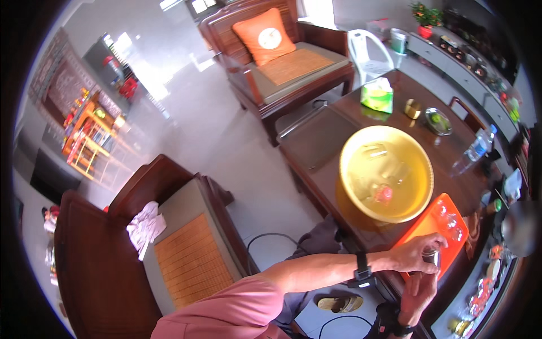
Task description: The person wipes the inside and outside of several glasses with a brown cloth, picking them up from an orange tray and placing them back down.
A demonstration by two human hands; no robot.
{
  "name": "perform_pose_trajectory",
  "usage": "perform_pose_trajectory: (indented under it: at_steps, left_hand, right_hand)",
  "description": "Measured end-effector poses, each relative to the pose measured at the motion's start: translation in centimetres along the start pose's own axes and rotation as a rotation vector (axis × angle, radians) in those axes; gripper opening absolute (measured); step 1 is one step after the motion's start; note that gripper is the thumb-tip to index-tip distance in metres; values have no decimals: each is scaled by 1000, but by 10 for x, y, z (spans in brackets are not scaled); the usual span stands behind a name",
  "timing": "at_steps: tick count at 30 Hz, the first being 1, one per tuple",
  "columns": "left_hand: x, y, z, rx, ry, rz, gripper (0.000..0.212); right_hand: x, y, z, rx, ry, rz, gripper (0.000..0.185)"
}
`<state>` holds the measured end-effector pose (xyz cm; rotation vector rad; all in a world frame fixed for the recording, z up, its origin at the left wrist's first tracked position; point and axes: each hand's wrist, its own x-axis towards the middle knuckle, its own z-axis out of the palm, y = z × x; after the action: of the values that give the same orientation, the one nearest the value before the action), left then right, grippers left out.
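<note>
My left hand [410,255] grips a small clear drinking glass [432,256] above an orange plastic tray [449,249]. Just below it, my right hand [418,293] is raised with its fingers bent close to the glass; whether they grip it is unclear. Several clear glasses [451,220] sit at the far end of the tray. Beside the tray stands a large yellow plastic basin [345,186] holding water. Clear glass pieces [374,151] and a red-patterned item [383,194] lie in the water, blurred by it.
The dark wooden table [326,186] also carries a tissue pack [377,96], a brass-coloured cup [412,109], a glass dish [438,121] and a plastic bottle [480,143]. A wooden armchair [279,111] and a wooden settee [186,254] stand near it. A black cable [271,234] crosses the floor.
</note>
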<state>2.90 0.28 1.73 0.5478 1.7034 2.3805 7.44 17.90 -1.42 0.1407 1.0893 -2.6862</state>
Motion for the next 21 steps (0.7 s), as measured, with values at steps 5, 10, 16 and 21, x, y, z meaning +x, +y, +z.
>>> perform_pose_trajectory:
  at_steps: [5, 10, 16, 21]
  left_hand:
    - [5, -22, 7, 52, -5, 102, 58]
    - [4, -15, 10, 56, -33, 28, 53]
    - [11, -38, 8, -170, -57, 33, 49]
    - [15, -34, -4, -215, -1, -4, 45]
  right_hand:
    - [5, -2, 16, -43, 14, -38, 34]
    - [6, -6, 14, -92, -28, -104, 29]
    - [10, -8, 27, -132, 116, -145, 16]
    - [7, -10, 30, -20, -82, -49, 25]
